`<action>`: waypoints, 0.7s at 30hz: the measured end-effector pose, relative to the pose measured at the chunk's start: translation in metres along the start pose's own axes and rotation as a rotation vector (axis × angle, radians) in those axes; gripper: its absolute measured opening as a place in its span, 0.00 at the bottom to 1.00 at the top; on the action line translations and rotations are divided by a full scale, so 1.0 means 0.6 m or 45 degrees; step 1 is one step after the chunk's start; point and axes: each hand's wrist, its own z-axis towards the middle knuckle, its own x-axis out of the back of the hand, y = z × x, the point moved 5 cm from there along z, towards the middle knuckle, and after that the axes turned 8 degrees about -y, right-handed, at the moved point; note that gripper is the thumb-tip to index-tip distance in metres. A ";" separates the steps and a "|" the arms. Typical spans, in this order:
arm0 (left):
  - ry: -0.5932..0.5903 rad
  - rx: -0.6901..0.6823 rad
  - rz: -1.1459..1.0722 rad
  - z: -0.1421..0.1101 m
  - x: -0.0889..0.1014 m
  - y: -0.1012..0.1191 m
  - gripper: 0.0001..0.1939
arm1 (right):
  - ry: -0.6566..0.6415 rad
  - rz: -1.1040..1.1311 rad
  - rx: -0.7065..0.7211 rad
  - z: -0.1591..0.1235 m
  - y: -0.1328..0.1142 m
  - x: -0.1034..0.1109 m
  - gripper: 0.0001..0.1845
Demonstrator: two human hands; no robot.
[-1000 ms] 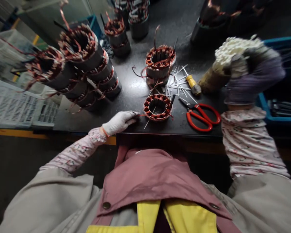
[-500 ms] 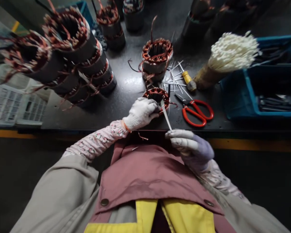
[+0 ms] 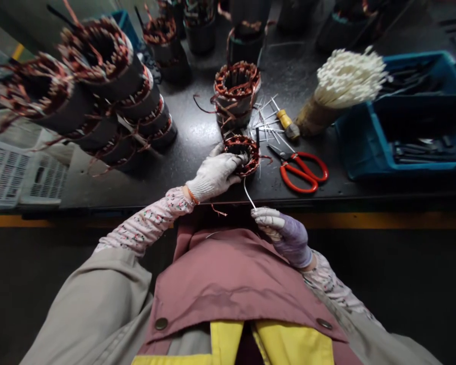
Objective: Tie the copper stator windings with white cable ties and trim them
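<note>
Two gloved hands just past the front of a mauve-and-yellow work coat (image 3: pixel 228 284), both low and close to the body at the edge of a black bench (image 3: pixel 99 195). Left hand (image 3: pixel 213 177), in a white knit glove, curled over the near rim of a copper-wound stator (image 3: pixel 241 154), fingers bent and pressing, a hold that seems meant to steady the stator on the bench top. Right hand (image 3: pixel 283 235), white-fingered with a purple back, closed to a pinch, apparently thumb against forefinger on the lower end of a thin white strip (image 3: pixel 249 195), though the grip is hard to make out at this size. Strip angled upward, its top end just beside the windings.

Just beyond, on the right-hand side and within easy reach: red-handled scissors (image 3: pixel 298 172), a yellow-handled screwdriver (image 3: pixel 287 124), loose white strips (image 3: pixel 268 124). Farther right, a bundle of white-tipped sticks (image 3: pixel 345 81) beside a blue plastic bin (image 3: pixel 359 147). Farther still, a second wound stator (image 3: pixel 235 94) upright, and a stack of wound stators (image 3: pixel 110 86) set aside on the left, clear of the hands.
</note>
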 end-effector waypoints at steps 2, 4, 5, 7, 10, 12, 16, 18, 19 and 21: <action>-0.005 -0.007 0.000 0.001 0.002 0.000 0.22 | -0.011 -0.001 0.053 0.004 -0.004 0.003 0.13; -0.013 -0.022 -0.001 0.002 0.003 -0.001 0.22 | -0.017 -0.004 0.058 0.002 -0.011 0.008 0.16; -0.019 -0.029 -0.001 0.003 0.003 -0.002 0.23 | -0.009 -0.005 0.045 0.000 -0.014 0.011 0.17; -0.032 -0.036 0.002 0.005 0.002 -0.004 0.23 | 0.016 0.000 0.016 -0.006 -0.018 0.014 0.18; -0.032 -0.034 0.010 0.007 0.001 -0.007 0.24 | 0.031 0.030 -0.011 -0.013 -0.017 0.013 0.15; -0.022 -0.033 0.008 0.008 0.002 -0.009 0.24 | 0.027 0.042 -0.026 -0.013 -0.009 0.009 0.13; -0.027 -0.054 -0.030 0.007 0.003 -0.010 0.24 | 0.028 0.008 -0.042 0.013 0.027 -0.008 0.09; 0.005 -0.036 -0.063 0.001 0.003 -0.009 0.25 | 0.065 -0.055 -0.030 0.039 0.052 -0.022 0.07; 0.053 -0.002 -0.084 -0.003 0.004 -0.008 0.26 | 0.103 -0.080 -0.025 0.054 0.064 -0.029 0.06; 0.200 0.113 -0.129 -0.014 0.003 -0.008 0.27 | 0.209 -0.079 -0.060 0.078 0.081 -0.036 0.06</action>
